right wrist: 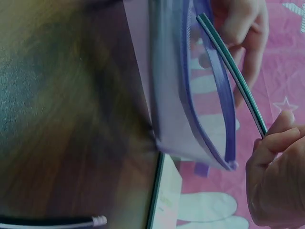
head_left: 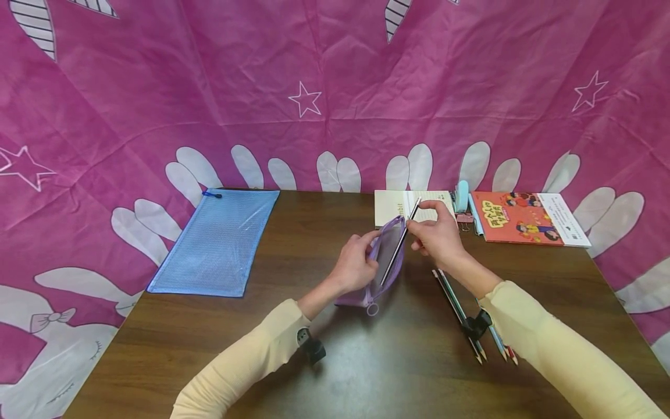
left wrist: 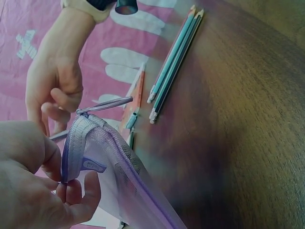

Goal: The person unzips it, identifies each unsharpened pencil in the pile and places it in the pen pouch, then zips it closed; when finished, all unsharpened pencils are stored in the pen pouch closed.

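Note:
My left hand point(head_left: 357, 265) grips a purple zippered mesh pencil case point(head_left: 353, 299) by the side of its open mouth, above the table. In my right hand point(head_left: 439, 235) a dark striped pencil point(head_left: 402, 243) is pinched near its upper end. The pencil slants down, its lower end at the case's mouth; the right wrist view shows that pencil point(right wrist: 233, 71) across the opening. A ring zipper pull point(head_left: 373, 309) hangs at the case's near end. Under my right forearm lie several loose pencils point(head_left: 456, 308), partly hidden by the sleeve and wrist camera.
A blue mesh zip folder point(head_left: 214, 244) lies on the left of the wooden table point(head_left: 309, 233). At the back are a cream notebook point(head_left: 387, 203), a light blue stapler-like object point(head_left: 462, 196), binder clips point(head_left: 464, 218) and an orange book point(head_left: 523, 218). A pink patterned cloth point(head_left: 324, 70) hangs behind.

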{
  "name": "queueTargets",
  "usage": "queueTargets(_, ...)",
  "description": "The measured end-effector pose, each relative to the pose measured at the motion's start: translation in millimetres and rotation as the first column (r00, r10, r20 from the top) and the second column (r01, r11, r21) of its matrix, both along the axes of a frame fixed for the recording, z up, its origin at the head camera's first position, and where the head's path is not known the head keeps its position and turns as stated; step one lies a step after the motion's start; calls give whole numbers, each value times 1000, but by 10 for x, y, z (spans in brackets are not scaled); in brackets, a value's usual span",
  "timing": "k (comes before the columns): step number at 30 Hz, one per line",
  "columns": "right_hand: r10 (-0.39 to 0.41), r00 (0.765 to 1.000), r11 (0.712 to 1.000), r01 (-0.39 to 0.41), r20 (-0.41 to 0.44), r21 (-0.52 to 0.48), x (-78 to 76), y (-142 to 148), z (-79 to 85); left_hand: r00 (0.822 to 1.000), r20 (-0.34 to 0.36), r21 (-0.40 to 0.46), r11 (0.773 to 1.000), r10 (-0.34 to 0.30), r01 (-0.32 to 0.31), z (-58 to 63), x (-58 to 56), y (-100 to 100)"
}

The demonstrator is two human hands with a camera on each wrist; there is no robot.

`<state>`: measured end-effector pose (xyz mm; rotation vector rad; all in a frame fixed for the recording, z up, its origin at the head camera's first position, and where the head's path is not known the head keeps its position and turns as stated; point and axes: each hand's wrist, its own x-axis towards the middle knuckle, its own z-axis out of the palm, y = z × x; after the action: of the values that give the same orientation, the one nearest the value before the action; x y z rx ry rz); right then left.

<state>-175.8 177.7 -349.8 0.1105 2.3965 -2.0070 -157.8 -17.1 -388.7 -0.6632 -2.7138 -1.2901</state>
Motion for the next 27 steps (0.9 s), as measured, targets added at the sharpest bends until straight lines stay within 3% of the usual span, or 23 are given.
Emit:
queueTargets(11,24,1000,1000,-24,20,14,40,-154,-170,997,-72,43,999,-9,12,-62,-29,4)
queueTargets(14,25,999,999,-26,32,37,67,-182,-200,998,-66,31,999,-4,6,-54,-30,8)
queueTargets(15,26,999,999,-27,38,46,75,-190,-208,999,-42,27,1000,0,1,4,0,11)
queueTargets(27,46,996,993,-53,73,104,115,-217,-228,1000,6,-3,1000,9,-9,1,-5,20)
